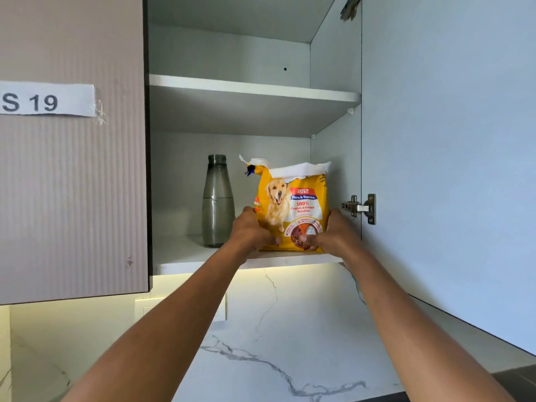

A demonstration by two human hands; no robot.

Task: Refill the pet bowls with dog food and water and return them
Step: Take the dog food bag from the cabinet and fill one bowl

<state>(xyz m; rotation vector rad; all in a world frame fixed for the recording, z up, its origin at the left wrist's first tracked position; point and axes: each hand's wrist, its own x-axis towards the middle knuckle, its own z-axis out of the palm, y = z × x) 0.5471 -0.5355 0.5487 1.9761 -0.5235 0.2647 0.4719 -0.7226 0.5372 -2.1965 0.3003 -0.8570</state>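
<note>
**Lower cabinet shelf: two items**

White lower shelf (185,256) of the open wall cabinet; grey translucent bottle (218,204) stands upright on it, part-filled with clear liquid; just beside it on the right, a yellow dog food bag (293,210), upright, top torn open; its base seems to rest near the front edge, though the left hand (249,230) and right hand (333,233) cover its bottom corners; white upper shelf (249,88) above.

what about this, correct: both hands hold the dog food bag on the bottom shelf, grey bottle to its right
Wrong side: head view shows the grey bottle left of the dog food bag; left hand and right hand hold it.
</note>
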